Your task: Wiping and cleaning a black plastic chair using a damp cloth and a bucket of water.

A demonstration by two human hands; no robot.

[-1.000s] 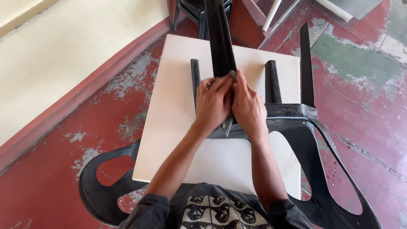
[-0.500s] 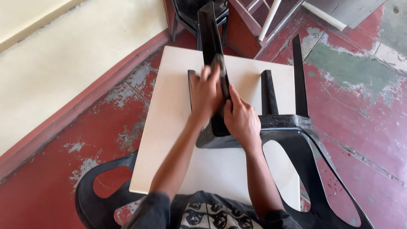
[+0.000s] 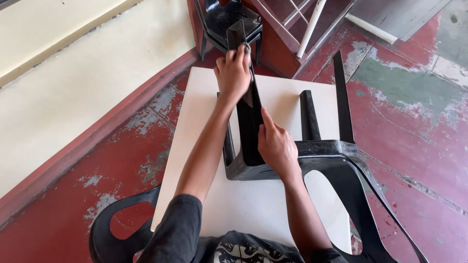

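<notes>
1. An upturned black plastic chair (image 3: 292, 160) lay on a white tabletop (image 3: 204, 146), its seat down against the board and its legs pointing up and away from the person.
2. The left hand (image 3: 234, 70) was closed around the near-left chair leg (image 3: 248, 112) close to its tip, fingers curled over the end. A small pale thing showed between the fingertips, too small to tell what.
3. The right hand (image 3: 277, 143) lay flat against the lower part of the same leg, fingers together and the index finger stretched up along it. It pressed rather than gripped, which looked like bracing the leg while the other hand worked near the tip.
4. The leg's long axis ran from the seat frame near the person up toward the far edge of the tabletop, tilted slightly left, its free end pointing away.
5. Two other legs (image 3: 341, 97) stood to the right, roughly parallel and untouched.
6. Laying the chair upside down on the board appeared to bring the leg ends within easy reach of both hands.
7. Beyond the tabletop stood another black chair (image 3: 226, 19) on the worn red floor (image 3: 414, 122), beside a cream wall (image 3: 87, 73).
</notes>
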